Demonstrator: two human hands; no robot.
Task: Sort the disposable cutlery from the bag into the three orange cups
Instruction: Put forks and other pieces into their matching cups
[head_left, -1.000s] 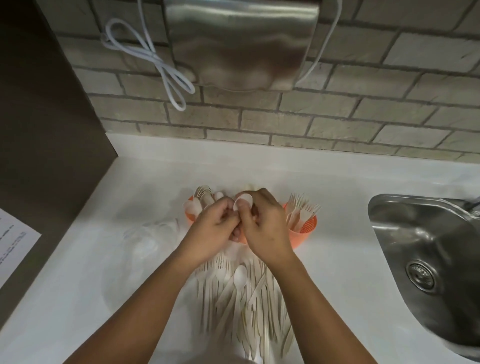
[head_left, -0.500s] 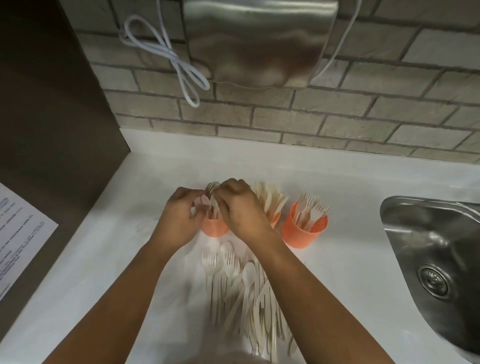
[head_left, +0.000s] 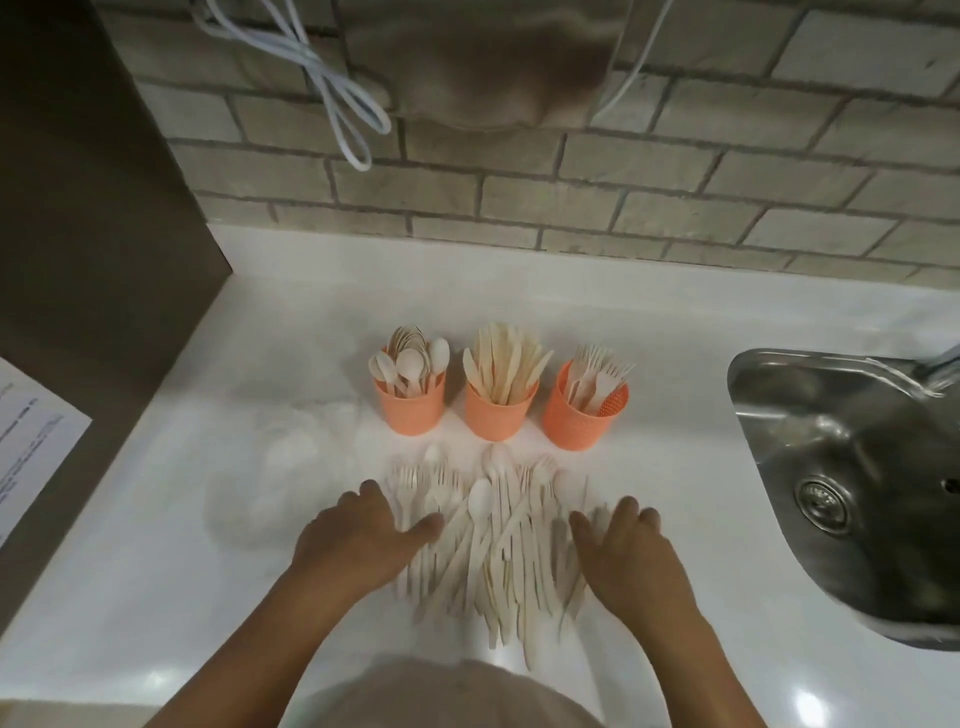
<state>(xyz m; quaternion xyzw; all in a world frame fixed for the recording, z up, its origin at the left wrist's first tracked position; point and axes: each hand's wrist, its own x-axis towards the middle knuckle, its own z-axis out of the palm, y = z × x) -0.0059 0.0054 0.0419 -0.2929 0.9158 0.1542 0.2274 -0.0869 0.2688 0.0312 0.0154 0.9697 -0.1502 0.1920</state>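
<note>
On the white counter (head_left: 675, 322): I am looking down at three orange cups standing in a row, well short of the brick wall (head_left: 571, 182) behind them.
Left cup (head_left: 410, 410): it is standing upright and holding spoons (head_left: 410, 361), bowls pointing up.
Middle cup (head_left: 500, 418): it is standing just beside the left cup and holding knives (head_left: 501, 358), fanning out above the rim.
Right cup (head_left: 582, 421): it is standing a little apart from the middle one, tilting slightly to the right, and holding forks (head_left: 597, 371), tines up.
Pile of loose cutlery (head_left: 493, 535): it is lying flat on the counter in front of the cups, the pieces running roughly lengthwise toward me, with spoons, forks and knives mixing together.
Left hand (head_left: 353, 540): I am seeing it resting palm down on the left edge of the pile, fingers relaxed and holding nothing, the thumb lying across a few pieces.
Right hand (head_left: 631, 551): it is resting palm down on the right edge of the pile, fingers loose and gripping nothing.
Clear bag (head_left: 291, 467): it is lying crumpled on the counter just left of the pile; it is blurring too much for me to tell what is inside.
Steel sink (head_left: 852, 467): it is sitting at the right end of the counter, well apart from the cups.
Sheet of paper (head_left: 31, 436): it is showing at the far left edge.
White cable (head_left: 337, 98): it is hanging looped against the wall above the cups.
</note>
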